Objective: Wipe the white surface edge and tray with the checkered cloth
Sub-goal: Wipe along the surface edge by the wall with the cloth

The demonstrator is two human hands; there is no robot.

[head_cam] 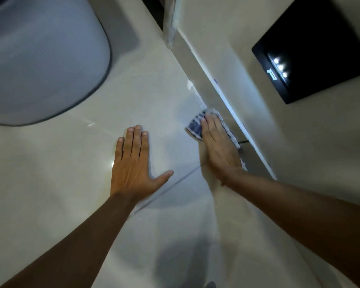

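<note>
The blue-and-white checkered cloth lies bunched on the glossy white surface, right against its edge where it meets the wall skirting. My right hand presses flat on top of the cloth, fingers pointing along the edge, and covers most of it. My left hand rests palm down on the white surface to the left, fingers together and thumb spread, holding nothing. White smears show on the edge just beyond the cloth. I cannot pick out a tray with certainty.
A large pale grey rounded container with a dark rim fills the upper left. A black glossy panel with reflected lights sits on the wall at upper right. A thin seam line crosses the surface between my hands.
</note>
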